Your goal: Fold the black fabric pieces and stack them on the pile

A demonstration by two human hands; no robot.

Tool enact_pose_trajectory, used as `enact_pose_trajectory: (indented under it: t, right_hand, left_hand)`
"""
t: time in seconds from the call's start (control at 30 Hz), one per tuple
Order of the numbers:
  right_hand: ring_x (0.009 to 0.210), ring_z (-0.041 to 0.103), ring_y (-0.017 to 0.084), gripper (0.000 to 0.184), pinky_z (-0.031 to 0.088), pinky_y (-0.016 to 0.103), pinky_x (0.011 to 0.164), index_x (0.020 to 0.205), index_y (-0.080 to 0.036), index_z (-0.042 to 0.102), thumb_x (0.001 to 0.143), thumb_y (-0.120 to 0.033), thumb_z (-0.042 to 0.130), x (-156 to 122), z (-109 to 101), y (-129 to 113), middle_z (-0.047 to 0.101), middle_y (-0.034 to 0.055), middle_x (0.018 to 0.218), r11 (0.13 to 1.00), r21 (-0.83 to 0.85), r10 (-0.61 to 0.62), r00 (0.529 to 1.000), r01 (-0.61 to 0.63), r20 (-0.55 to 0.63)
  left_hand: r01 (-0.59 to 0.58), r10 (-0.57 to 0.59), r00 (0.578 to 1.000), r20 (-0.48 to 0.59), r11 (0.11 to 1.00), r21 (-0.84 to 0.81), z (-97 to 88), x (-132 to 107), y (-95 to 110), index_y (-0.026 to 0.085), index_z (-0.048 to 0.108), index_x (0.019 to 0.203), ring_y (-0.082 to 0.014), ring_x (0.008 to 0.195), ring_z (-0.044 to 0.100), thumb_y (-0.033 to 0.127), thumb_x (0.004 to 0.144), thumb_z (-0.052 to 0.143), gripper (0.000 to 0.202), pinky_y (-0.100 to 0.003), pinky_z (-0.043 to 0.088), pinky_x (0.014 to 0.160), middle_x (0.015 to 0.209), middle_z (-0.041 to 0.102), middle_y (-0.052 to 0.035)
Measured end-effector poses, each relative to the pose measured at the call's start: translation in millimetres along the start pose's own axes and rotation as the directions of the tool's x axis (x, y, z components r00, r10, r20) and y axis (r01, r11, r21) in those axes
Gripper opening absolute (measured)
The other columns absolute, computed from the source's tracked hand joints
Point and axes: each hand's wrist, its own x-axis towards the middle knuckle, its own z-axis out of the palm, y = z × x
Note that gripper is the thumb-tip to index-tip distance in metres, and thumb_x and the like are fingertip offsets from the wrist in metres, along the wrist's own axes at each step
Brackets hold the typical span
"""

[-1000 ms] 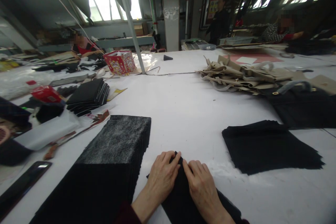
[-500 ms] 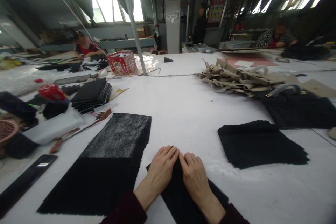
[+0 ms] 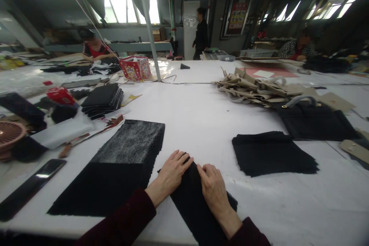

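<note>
A folded piece of black fabric (image 3: 187,196) lies at a slant on the white table in front of me. My left hand (image 3: 173,169) rests on its far left edge, fingers stretched out flat over the cloth. On the right side of the same piece, my right hand (image 3: 213,186) has its fingers curled in and pressed on the fabric's edge. To the left is a tall stack of black fabric panels (image 3: 100,188), with a grey speckled patch (image 3: 135,142) across its far half. Another pile of black fabric pieces (image 3: 271,153) sits to the right.
A dark, shiny flat slab (image 3: 31,188), a pink fan (image 3: 11,134) and folded black pieces (image 3: 100,98) are on the left. A heap of beige pieces (image 3: 253,88) and a black bag (image 3: 317,123) lie at right. A pole (image 3: 150,27) and a red box (image 3: 135,68) stand farther back.
My hands have moved slightly apart, the left a little up and leftward along the fabric's edge. The view has shifted a little. A person in the background has moved left.
</note>
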Motion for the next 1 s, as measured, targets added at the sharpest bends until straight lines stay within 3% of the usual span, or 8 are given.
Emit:
enact_pose_trajectory:
  t: [0.23,0.33,0.63,0.83,1.0]
  right_hand:
    - [0.083,0.049,0.020,0.034,0.039,0.033,0.074,0.120,-0.016,0.059,0.092,-0.006,0.043,-14.3,-6.0,5.4,0.055,0.0064,0.089,0.999,-0.049,-0.005,1.000,0.005,-0.009]
    - [0.083,0.048,0.020,0.034,0.038,0.033,0.075,0.119,-0.015,0.060,0.090,-0.004,0.045,-18.6,-12.5,5.5,0.055,0.0061,0.089,0.998,-0.070,0.005,1.000,-0.005,0.002]
    - [0.084,0.048,0.021,0.033,0.038,0.034,0.075,0.120,-0.015,0.059,0.090,-0.006,0.049,-32.9,-28.2,6.1,0.056,0.0068,0.091,0.995,-0.093,0.035,0.999,-0.031,0.035]
    - [0.084,0.048,0.021,0.033,0.037,0.034,0.076,0.120,-0.015,0.058,0.089,-0.007,0.051,-39.0,-39.3,6.6,0.056,0.0062,0.090,0.993,-0.104,0.068,0.996,-0.062,0.052]
    - [0.085,0.048,0.021,0.032,0.037,0.035,0.078,0.120,-0.015,0.058,0.089,-0.007,0.052,-44.8,-43.5,8.4,0.055,0.0060,0.090,0.992,-0.098,0.080,0.995,-0.074,0.057]
  left_hand:
    - [-0.056,0.055,0.997,0.045,0.998,0.022,2.2,1.4,3.2,0.018,0.042,0.141,-0.0209,0.128,0.043,0.006,0.083,0.046,0.059,-0.039,0.023,0.115,0.130,0.055,-0.0087]
    - [-0.074,0.071,0.996,0.057,0.996,0.051,5.4,-0.4,7.6,0.022,0.036,0.145,-0.0215,0.127,0.043,0.005,0.080,0.046,0.067,-0.040,0.024,0.114,0.133,0.052,-0.0083]
    - [-0.132,0.129,0.990,0.056,0.990,0.058,-2.0,1.5,20.8,0.018,0.042,0.140,-0.0214,0.122,0.047,0.002,0.083,0.042,0.059,-0.038,0.028,0.112,0.129,0.055,-0.0088]
    - [-0.148,0.141,0.985,0.094,0.986,0.072,-5.8,1.5,29.8,0.025,0.041,0.143,-0.0220,0.122,0.048,0.000,0.083,0.042,0.064,-0.042,0.029,0.112,0.130,0.054,-0.0090]
    - [-0.205,0.202,0.976,0.085,0.978,0.031,-2.0,3.3,30.8,0.023,0.042,0.142,-0.0218,0.123,0.046,0.001,0.081,0.044,0.064,-0.040,0.030,0.112,0.133,0.053,-0.0078]
